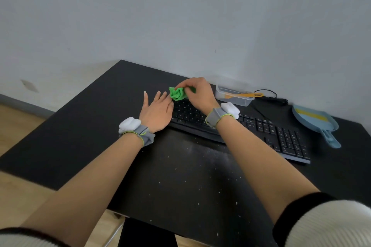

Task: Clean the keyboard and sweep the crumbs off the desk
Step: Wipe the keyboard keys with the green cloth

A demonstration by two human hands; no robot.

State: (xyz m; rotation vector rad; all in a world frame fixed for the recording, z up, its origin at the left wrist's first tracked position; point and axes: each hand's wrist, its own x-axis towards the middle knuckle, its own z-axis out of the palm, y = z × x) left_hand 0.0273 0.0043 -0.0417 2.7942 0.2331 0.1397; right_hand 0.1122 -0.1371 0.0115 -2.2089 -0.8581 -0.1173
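Observation:
A black keyboard (259, 126) lies slanted across the black desk (80, 126). My right hand (197, 93) pinches a crumpled green cloth (177, 93) over the keyboard's far left corner. My left hand (155, 111) lies flat with straight fingers at the keyboard's left end, just beside the cloth. Several white crumbs (192, 178) are scattered over the desk in front of the keyboard, between my forearms.
A clear plastic box (232, 96) with a yellow-handled brush (244, 95) stands behind the keyboard by the wall. A blue dustpan (315, 121) lies at the right, past the keyboard. A black cable (269, 94) loops near the wall. The desk's left edge drops to wooden floor.

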